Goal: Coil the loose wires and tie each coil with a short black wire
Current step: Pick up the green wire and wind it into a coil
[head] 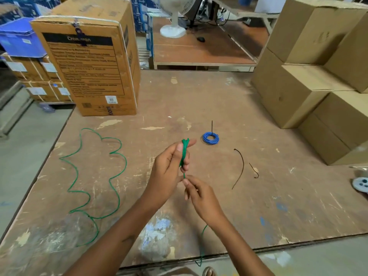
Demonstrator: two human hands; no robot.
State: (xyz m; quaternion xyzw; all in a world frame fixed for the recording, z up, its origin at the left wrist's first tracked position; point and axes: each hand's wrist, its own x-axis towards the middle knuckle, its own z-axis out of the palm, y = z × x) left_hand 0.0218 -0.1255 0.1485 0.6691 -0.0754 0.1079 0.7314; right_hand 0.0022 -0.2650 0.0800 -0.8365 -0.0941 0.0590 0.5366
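While my left hand (169, 164) grips the small green coil (184, 151) wound round its fingers, my right hand (196, 193) pinches the green wire (93, 176) just below it, feeding the next turn. Most of that wire lies loose in wavy loops across the left of the desk (199, 100), and part of it trails off the near edge. As I see it, the main risk is those loops catching on each other or on the desk edge as I pull, which would tug the coil off my fingers. If I loosen my left grip, I judge the springy turns would fan open.

The blue coil (210, 138) sits beyond my hands, already tied, a black end sticking up. Two short black wires (240, 168) lie to the right, apart from both coils; reaching for one single-handed could let the green coil unwind.
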